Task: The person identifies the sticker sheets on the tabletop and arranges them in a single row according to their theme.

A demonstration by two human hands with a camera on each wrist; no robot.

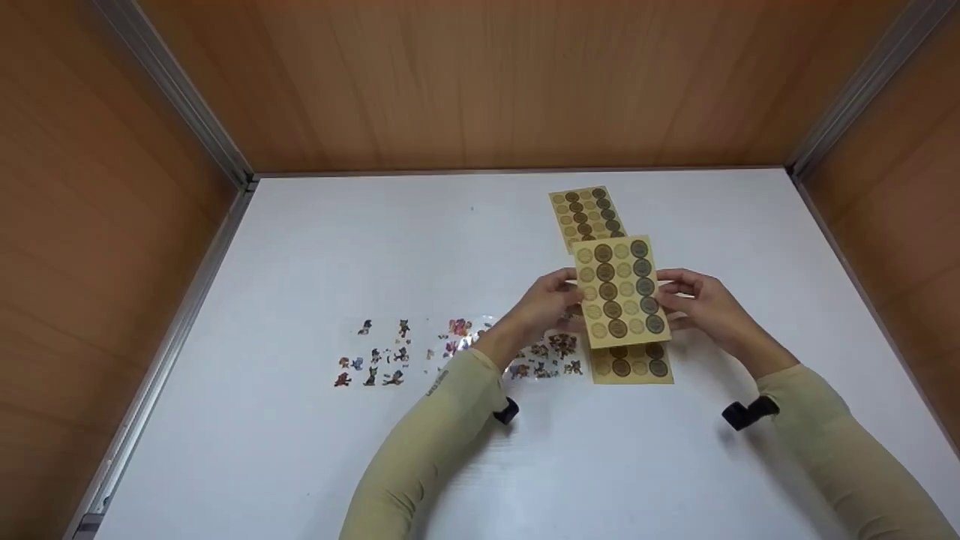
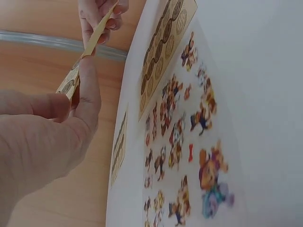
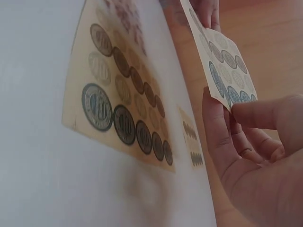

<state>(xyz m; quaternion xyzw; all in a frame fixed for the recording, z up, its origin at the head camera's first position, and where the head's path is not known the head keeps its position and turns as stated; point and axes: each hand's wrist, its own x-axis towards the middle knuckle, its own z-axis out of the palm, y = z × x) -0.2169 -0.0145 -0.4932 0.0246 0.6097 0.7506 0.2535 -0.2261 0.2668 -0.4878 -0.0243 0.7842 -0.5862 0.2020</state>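
Observation:
Both hands hold up one tan sticker sheet (image 1: 619,292) printed with rows of round brown, dark and pale stickers. My left hand (image 1: 546,306) pinches its left edge between thumb and fingers; my right hand (image 1: 697,304) pinches the right edge. In the right wrist view the raised sheet (image 3: 227,71) tilts above the table, thumb on its printed face. Below it, a second tan sheet (image 1: 632,369) lies on the table, partly hidden by the raised one. A third tan sheet (image 1: 586,214) lies farther back, its lower end covered in the head view.
Clear sheets with small cartoon dog stickers (image 2: 177,156) lie left of the tan sheets, partly under my left forearm in the head view. Another clear cartoon sheet (image 1: 382,356) lies farther left. Wood-grain panels (image 1: 480,90) wall the white table (image 1: 337,247) at the back and sides.

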